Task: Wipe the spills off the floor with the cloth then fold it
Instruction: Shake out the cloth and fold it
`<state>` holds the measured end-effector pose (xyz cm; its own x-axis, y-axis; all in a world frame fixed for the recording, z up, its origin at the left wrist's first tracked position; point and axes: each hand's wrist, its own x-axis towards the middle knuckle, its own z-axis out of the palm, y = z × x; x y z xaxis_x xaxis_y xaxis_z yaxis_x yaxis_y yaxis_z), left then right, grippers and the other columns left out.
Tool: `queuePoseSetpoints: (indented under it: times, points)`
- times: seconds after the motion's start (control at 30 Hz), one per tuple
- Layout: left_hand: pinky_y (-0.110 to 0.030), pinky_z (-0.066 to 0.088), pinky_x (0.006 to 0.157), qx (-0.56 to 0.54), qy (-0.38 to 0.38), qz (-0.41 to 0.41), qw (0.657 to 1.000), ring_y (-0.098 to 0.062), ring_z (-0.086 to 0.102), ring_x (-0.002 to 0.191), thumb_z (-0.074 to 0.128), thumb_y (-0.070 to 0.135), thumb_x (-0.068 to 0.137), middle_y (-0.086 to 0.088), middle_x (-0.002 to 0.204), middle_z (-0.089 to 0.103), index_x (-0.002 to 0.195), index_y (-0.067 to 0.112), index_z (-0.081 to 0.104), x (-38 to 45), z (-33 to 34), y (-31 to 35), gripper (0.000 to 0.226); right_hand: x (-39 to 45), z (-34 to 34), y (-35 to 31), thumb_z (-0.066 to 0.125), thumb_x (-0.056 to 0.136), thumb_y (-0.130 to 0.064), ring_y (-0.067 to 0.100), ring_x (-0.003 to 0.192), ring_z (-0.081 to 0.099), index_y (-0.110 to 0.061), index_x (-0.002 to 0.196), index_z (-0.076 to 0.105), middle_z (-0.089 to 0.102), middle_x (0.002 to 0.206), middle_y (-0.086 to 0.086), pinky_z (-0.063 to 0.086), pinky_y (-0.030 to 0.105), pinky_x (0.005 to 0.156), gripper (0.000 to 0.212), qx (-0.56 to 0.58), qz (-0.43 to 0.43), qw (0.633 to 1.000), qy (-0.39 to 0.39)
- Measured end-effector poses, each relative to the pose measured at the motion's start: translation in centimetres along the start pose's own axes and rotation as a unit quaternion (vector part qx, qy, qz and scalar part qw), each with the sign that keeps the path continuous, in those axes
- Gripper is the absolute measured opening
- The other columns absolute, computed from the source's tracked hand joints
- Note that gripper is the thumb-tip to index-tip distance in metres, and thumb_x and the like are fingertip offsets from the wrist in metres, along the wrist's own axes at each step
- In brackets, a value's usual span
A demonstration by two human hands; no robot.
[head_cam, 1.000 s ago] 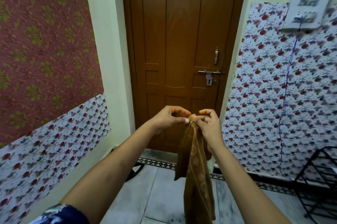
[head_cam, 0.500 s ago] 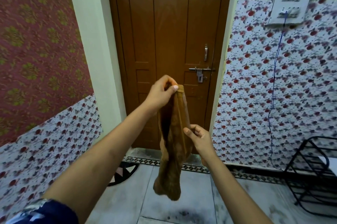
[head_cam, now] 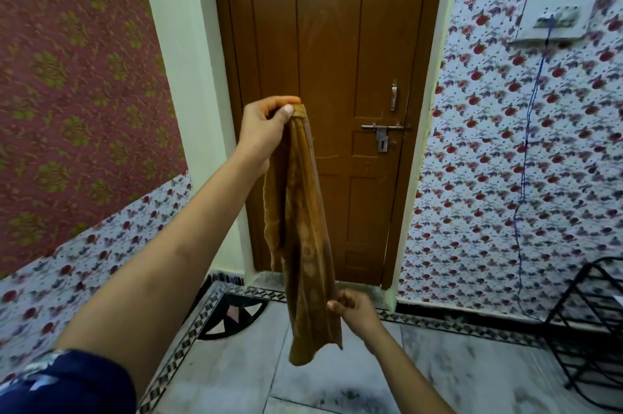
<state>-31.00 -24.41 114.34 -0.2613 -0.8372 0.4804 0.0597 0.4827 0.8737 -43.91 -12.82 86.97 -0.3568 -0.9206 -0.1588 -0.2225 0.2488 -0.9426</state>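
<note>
Since the frame half a second back, the right hand [head_cam: 354, 310] has slid down the cloth [head_cam: 305, 235] from about its middle to near its lower end, and the cloth, which hung bunched, is now drawn out longer.

Head view: the left hand [head_cam: 264, 133] is raised in front of the brown door [head_cam: 354, 59], thumb and fingers pinched shut on the cloth's top corner. From there the cloth hangs doubled into a narrow band, its long axis close to vertical and leaning slightly to the right as it goes down. The right hand's fingers are closed on its right edge near the bottom. Below that grip the rounded tail points down toward the tiled floor [head_cam: 438, 363] without touching it. The cloth is held in the air between both hands, in front of the door's lower panels. A dark smudge [head_cam: 340, 395] shows on the tiles beneath.
</note>
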Motion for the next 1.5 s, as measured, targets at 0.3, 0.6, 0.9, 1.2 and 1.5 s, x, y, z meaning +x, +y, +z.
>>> queuePoseSetpoints:
  times: [0.3, 0.6, 0.9, 1.2, 1.5]
  points:
    - [-0.033, 0.052, 0.091, -0.047, 0.074, -0.072, 0.994, -0.023, 0.06, 0.105, 0.054, 0.017, 0.094, -0.009, 0.109, 0.064, 0.106, 0.014, 0.067, 1.1, -4.6, -1.1, 0.017, 0.8, -0.1, 5.0, 0.054, 0.094, -0.015, 0.029, 0.086, 0.058, -0.006, 0.086, 0.063, 0.062, 0.084, 0.011, 0.044, 0.036, 0.077, 0.015, 0.035, 0.101, 0.987, 0.117]
    - [-0.027, 0.053, 0.067, 0.025, -0.006, -0.233, 0.972, -0.019, 0.06, 0.076, 0.052, -0.002, 0.092, -0.008, 0.081, 0.061, 0.078, 0.013, 0.065, -1.3, -7.7, -6.8, 0.024, 2.5, -2.6, 2.6, 0.059, 0.09, -0.025, 0.033, 0.081, 0.06, -0.009, 0.082, 0.068, 0.066, 0.08, 0.014, 0.051, 0.039, 0.073, 0.019, 0.026, 0.144, 0.95, 0.276]
    - [-0.029, 0.057, 0.057, 0.033, -0.001, -0.309, 0.951, -0.022, 0.062, 0.072, 0.048, -0.008, 0.089, -0.012, 0.084, 0.06, 0.08, 0.016, 0.057, -5.7, -5.6, -14.1, 0.027, 2.2, -2.1, -1.6, 0.064, 0.087, -0.016, 0.017, 0.066, 0.056, -0.009, 0.086, 0.068, 0.062, 0.073, 0.005, 0.047, 0.027, 0.056, 0.008, 0.105, 0.137, 0.965, 0.196]
    - [-0.024, 0.051, 0.067, 0.055, -0.1, -0.28, 0.953, -0.019, 0.06, 0.087, 0.052, -0.004, 0.09, -0.006, 0.093, 0.061, 0.1, 0.016, 0.058, -11.9, -1.0, -17.2, 0.023, 1.5, -0.5, -4.4, 0.067, 0.08, -0.002, 0.028, 0.098, 0.063, -0.013, 0.092, 0.066, 0.067, 0.1, 0.014, 0.052, 0.04, 0.09, 0.016, 0.137, 0.089, 0.986, 0.037]
    - [-0.018, 0.049, 0.06, 0.043, -0.103, -0.292, 0.95, -0.013, 0.061, 0.085, 0.048, -0.004, 0.092, -0.007, 0.098, 0.062, 0.113, 0.015, 0.059, -12.9, -1.1, -18.5, 0.03, 0.5, -0.6, -4.4, 0.056, 0.085, 0.004, 0.022, 0.088, 0.063, -0.018, 0.101, 0.053, 0.065, 0.084, 0.009, 0.054, 0.035, 0.077, 0.027, -0.001, 0.031, 0.997, 0.065]
